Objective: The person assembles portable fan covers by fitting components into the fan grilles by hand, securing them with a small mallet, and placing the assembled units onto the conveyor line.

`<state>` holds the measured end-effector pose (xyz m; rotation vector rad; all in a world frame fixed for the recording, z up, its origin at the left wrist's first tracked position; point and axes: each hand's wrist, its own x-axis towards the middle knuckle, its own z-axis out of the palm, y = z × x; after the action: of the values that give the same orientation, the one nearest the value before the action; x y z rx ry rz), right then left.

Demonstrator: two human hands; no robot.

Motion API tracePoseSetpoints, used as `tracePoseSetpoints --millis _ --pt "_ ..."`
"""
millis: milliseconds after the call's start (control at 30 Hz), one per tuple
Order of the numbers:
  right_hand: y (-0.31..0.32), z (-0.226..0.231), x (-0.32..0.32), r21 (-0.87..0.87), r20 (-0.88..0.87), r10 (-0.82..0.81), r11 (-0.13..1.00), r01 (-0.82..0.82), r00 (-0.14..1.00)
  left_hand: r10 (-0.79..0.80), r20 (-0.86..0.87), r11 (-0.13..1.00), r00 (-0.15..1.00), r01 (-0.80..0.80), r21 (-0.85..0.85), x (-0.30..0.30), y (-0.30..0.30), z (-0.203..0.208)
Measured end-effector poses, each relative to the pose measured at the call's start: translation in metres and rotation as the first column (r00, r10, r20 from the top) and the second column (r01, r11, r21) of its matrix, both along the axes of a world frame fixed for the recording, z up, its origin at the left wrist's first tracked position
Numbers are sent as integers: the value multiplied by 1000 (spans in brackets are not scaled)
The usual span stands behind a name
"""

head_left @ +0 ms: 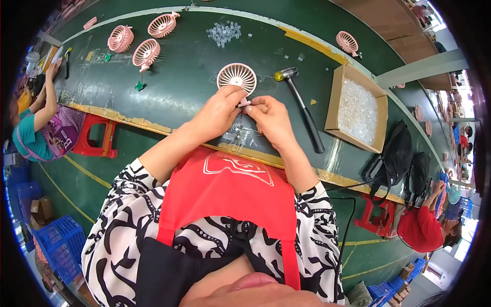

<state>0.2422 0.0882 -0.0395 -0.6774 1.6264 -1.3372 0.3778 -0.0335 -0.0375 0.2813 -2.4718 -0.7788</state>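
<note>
A pink round fan housing (237, 75) with radiating slats lies on the green bench right in front of me. My left hand (219, 113) is closed around its narrow pink neck, which points toward me. Against the end of that neck, my right hand (270, 118) pinches with thumb and forefinger. Whatever small piece sits between those fingertips is too small to make out. To the right of my hands lies a hammer (299, 100) with a black grip and a yellow-tipped head.
Small clear plastic pieces (224, 34) lie heaped beyond the housing. A cardboard box (335, 110) of clear bits and black bags (396, 153) are at right. More pink fan housings (147, 53) rest at far left. A co-worker (46, 128) sits left, another (422, 227) right.
</note>
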Motion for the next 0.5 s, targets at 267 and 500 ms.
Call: tracePoseSetpoints --millis 267,500 --pt "-7 -6 16 -24 19 -47 999 47 999 79 -123 994 989 -69 82 -1 2 -7" --pt "-10 4 11 -62 13 -18 998 19 1000 85 -156 994 984 -73 80 -1 -8 -1"
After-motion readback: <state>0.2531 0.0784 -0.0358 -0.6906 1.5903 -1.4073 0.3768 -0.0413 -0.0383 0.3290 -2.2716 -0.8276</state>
